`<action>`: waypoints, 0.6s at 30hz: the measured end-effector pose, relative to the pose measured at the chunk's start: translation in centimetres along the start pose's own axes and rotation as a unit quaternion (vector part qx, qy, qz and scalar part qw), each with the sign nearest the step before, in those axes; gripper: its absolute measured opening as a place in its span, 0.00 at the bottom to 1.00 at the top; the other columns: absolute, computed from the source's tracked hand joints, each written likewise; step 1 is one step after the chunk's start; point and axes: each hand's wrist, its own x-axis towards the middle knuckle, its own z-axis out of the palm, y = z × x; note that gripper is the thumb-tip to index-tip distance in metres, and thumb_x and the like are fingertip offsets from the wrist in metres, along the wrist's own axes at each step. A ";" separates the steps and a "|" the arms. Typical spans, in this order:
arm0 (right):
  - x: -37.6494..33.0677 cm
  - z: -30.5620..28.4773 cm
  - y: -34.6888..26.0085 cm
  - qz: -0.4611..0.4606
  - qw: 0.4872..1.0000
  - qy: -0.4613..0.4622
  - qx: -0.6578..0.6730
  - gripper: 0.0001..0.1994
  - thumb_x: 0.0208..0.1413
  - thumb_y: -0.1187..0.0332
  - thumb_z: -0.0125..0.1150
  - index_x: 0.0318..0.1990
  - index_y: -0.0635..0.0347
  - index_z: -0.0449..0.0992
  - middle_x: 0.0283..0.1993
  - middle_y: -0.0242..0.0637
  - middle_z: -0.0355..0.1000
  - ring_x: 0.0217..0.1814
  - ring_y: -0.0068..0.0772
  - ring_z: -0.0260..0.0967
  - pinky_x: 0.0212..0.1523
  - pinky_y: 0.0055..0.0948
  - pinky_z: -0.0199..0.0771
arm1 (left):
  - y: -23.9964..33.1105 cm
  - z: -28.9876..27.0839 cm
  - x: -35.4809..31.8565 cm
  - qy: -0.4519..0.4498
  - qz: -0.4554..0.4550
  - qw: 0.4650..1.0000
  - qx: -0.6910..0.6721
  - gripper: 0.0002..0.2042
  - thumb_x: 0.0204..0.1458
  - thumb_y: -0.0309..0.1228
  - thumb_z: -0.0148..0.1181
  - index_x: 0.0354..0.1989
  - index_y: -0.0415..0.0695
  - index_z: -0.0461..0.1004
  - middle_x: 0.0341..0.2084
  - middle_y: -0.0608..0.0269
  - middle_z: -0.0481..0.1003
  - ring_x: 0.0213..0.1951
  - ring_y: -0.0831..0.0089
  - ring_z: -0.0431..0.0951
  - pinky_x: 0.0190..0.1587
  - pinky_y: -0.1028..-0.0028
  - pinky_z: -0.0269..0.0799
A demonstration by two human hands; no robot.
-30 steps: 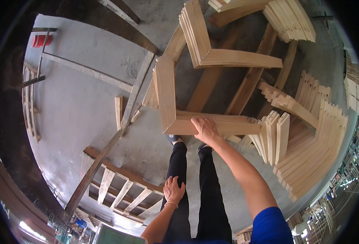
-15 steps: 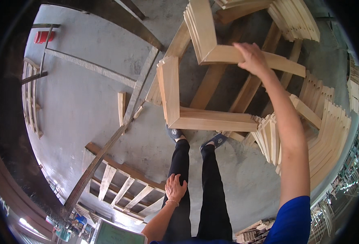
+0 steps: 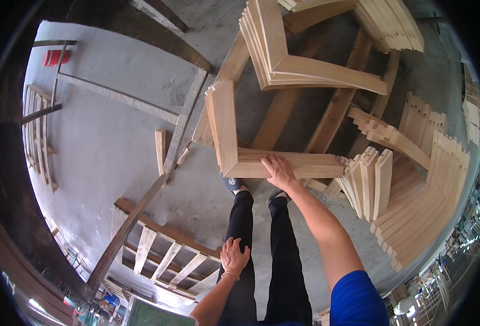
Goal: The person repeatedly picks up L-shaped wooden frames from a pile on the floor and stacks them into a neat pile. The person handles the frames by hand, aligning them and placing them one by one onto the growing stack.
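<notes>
My right hand (image 3: 279, 173) lies across the near arm of an L-shaped wooden piece (image 3: 227, 127), its fingers apart on the wood. That piece tops a stack of similar mitred pieces near my feet. My left hand (image 3: 234, 256) rests open on my left thigh, with nothing in it. Farther away stands a second stack of angled wooden pieces (image 3: 327, 73), slightly fanned out. Beneath both stacks run the boards of a wooden pallet (image 3: 327, 127). Whether my right fingertips hook around the wood is hard to tell.
On the right stand more curved wooden pieces (image 3: 422, 212) in a nested row. A metal frame (image 3: 136, 209) crosses the floor at left. Below it lies a slatted wooden pallet (image 3: 166, 258). A red container (image 3: 55, 58) sits far left, and a green screen (image 3: 156, 314) shows at the bottom.
My right hand has moved from the far stack down and left to the near stack. The upper piece it touched now lies lower on the far stack. My left hand stays on my thigh.
</notes>
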 end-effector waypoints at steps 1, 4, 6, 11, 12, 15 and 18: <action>0.0 -0.4 0.2 0.001 1.000 0.007 0.012 0.34 0.32 0.69 0.70 0.53 0.52 0.63 0.52 0.43 0.67 0.56 0.46 0.63 0.57 0.42 0.61 | 0.0 0.0 0.0 -0.002 -0.001 1.000 0.002 0.20 0.45 0.41 0.58 0.47 0.47 0.72 0.52 0.54 0.67 0.53 0.55 0.66 0.54 0.60 0.63; 1.0 -4.1 -0.8 -0.002 0.999 0.026 0.047 0.32 0.32 0.70 0.70 0.51 0.52 0.64 0.48 0.42 0.68 0.51 0.45 0.67 0.51 0.42 0.66 | -0.6 0.1 0.0 -0.001 -0.007 1.000 0.008 0.20 0.45 0.41 0.57 0.47 0.47 0.72 0.51 0.54 0.67 0.53 0.55 0.67 0.53 0.60 0.64; 2.5 -8.5 -2.2 -0.001 0.998 0.024 0.061 0.32 0.31 0.70 0.69 0.50 0.52 0.65 0.45 0.42 0.70 0.47 0.44 0.69 0.48 0.43 0.68 | -1.0 0.1 -0.3 0.013 -0.008 1.000 0.016 0.20 0.45 0.41 0.56 0.46 0.47 0.72 0.50 0.54 0.67 0.52 0.56 0.67 0.51 0.59 0.65; 8.0 -20.0 0.9 -0.044 0.993 0.105 -0.012 0.26 0.34 0.70 0.64 0.47 0.55 0.66 0.35 0.45 0.73 0.36 0.49 0.72 0.36 0.43 0.73 | -0.7 0.4 -0.3 0.011 -0.008 1.000 0.016 0.20 0.45 0.40 0.56 0.46 0.47 0.72 0.51 0.54 0.67 0.53 0.55 0.66 0.52 0.60 0.64; 8.9 -22.2 1.6 -0.031 0.996 0.087 -0.022 0.25 0.34 0.71 0.63 0.46 0.55 0.66 0.37 0.46 0.72 0.37 0.50 0.71 0.37 0.44 0.72 | -0.7 0.3 -0.4 0.009 -0.011 1.000 0.016 0.20 0.45 0.40 0.56 0.46 0.47 0.72 0.51 0.54 0.67 0.53 0.55 0.66 0.52 0.60 0.64; 10.3 -25.7 7.0 -0.068 0.980 0.171 -0.070 0.27 0.34 0.70 0.63 0.49 0.57 0.66 0.41 0.45 0.73 0.42 0.50 0.70 0.43 0.43 0.71 | 0.1 0.3 -0.2 -0.003 0.005 1.000 0.006 0.19 0.45 0.40 0.56 0.46 0.47 0.72 0.51 0.54 0.67 0.53 0.55 0.66 0.52 0.60 0.64; 11.6 -27.3 10.1 -0.059 0.980 0.146 -0.117 0.32 0.37 0.70 0.65 0.56 0.53 0.63 0.53 0.42 0.68 0.55 0.43 0.65 0.58 0.40 0.62 | -0.2 0.6 -0.5 0.008 0.002 1.000 0.004 0.19 0.45 0.40 0.56 0.46 0.46 0.72 0.52 0.54 0.67 0.53 0.55 0.66 0.52 0.60 0.64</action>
